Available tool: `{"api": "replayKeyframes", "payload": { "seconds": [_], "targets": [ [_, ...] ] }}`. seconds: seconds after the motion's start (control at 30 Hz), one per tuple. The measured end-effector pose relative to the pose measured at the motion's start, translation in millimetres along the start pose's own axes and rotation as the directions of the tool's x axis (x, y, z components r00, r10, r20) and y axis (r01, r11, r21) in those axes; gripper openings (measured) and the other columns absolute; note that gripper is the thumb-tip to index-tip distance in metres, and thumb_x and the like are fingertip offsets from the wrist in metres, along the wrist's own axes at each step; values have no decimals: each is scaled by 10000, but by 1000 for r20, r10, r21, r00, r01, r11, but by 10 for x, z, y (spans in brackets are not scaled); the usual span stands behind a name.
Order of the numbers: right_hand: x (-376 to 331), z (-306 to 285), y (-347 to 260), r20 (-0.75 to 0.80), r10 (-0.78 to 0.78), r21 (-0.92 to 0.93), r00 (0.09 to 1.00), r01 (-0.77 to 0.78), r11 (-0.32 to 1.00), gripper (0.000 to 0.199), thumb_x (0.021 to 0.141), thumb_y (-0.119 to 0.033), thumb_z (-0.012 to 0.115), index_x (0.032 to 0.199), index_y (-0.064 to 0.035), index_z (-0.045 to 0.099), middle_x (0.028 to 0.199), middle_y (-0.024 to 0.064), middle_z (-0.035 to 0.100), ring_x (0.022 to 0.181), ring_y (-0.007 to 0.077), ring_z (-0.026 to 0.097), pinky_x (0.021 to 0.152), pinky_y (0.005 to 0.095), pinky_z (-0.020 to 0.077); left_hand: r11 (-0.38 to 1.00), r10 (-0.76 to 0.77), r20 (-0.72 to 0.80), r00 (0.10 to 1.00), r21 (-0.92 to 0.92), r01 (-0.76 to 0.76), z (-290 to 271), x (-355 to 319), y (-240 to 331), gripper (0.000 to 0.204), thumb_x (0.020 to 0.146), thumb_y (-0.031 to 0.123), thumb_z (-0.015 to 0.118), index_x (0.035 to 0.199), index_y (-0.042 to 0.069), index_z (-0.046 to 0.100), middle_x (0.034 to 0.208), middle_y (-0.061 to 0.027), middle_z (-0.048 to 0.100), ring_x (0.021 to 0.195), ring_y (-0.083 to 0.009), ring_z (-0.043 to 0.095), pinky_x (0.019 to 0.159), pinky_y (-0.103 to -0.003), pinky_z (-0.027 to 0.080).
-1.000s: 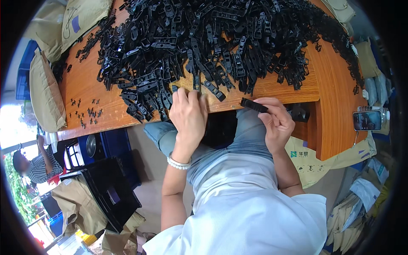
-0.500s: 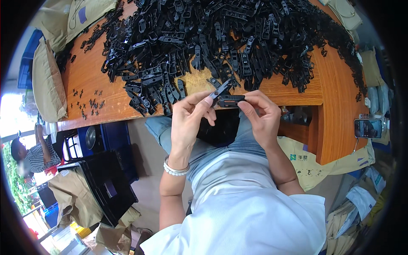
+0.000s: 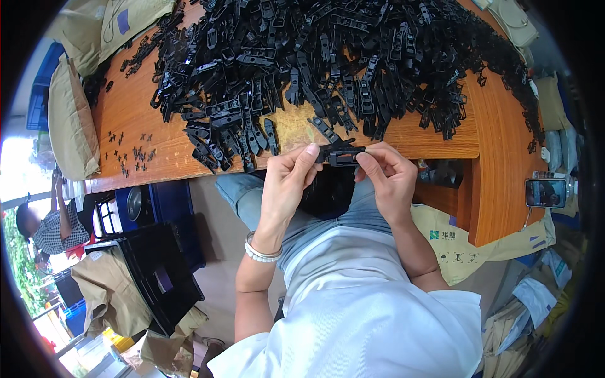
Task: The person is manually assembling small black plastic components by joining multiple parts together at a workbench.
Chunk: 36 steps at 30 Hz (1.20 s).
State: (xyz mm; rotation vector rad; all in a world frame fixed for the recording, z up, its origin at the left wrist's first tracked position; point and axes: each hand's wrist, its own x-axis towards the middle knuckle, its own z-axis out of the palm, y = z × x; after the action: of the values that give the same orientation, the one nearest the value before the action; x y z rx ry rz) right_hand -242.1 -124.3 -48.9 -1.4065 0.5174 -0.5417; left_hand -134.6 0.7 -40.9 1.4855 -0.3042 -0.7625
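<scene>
My left hand (image 3: 285, 186), with a white bead bracelet on the wrist, pinches a slim black plastic part (image 3: 326, 151) between thumb and fingers. Opposite it, my right hand (image 3: 392, 183) grips a black rectangular plastic frame (image 3: 343, 160) by its right end. Both pieces meet or overlap just past the table's near edge, above my lap; whether one sits inside the other I cannot tell. Another slim black piece (image 3: 325, 130) lies on the table right behind them. Farther back spreads a large heap of similar black plastic parts (image 3: 277, 63).
Small black cross-shaped bits (image 3: 134, 154) lie on the wooden table (image 3: 126, 113) at left. Beside it stand a brown paper sack (image 3: 72, 120) and black crates (image 3: 161, 271). A phone (image 3: 546, 192) is propped at right. Another person (image 3: 57, 230) is at far left.
The part in my left hand has swung down from a raised slant to nearly level, against the frame in my right hand. My right hand has hardly moved.
</scene>
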Motion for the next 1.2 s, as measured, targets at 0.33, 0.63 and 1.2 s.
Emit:
{"api": "replayKeyframes", "payload": {
  "seconds": [0.33,0.63,1.2],
  "targets": [
    [32,-45,4,52,28,-78,998,-24,997,113,823,-37,598,807,75,603,760,61,558,596,110,557,548,205,450,999,-44,-18,999,7,44,-24,3,-44,392,918,276,490,662,-11,564,505,39,401,447,-27,309,412,-193,212],
    [2,44,-50,2,12,-142,1000,-12,990,107,806,-28,616,765,68,595,744,51,544,582,109,553,539,197,437,993,-50,11,999,-104,51,85,-35,-15,413,920,331,470,752,-16,617,502,33,435,443,-22,330,410,-183,234],
    [40,-36,49,71,12,144,997,-22,989,181,847,-75,583,979,48,589,831,44,566,693,93,567,536,183,400,987,87,467,880,79,-139,-71,214,162,322,871,274,530,843,-37,607,700,-42,567,586,-78,499,501,-205,391]
  ]
}}
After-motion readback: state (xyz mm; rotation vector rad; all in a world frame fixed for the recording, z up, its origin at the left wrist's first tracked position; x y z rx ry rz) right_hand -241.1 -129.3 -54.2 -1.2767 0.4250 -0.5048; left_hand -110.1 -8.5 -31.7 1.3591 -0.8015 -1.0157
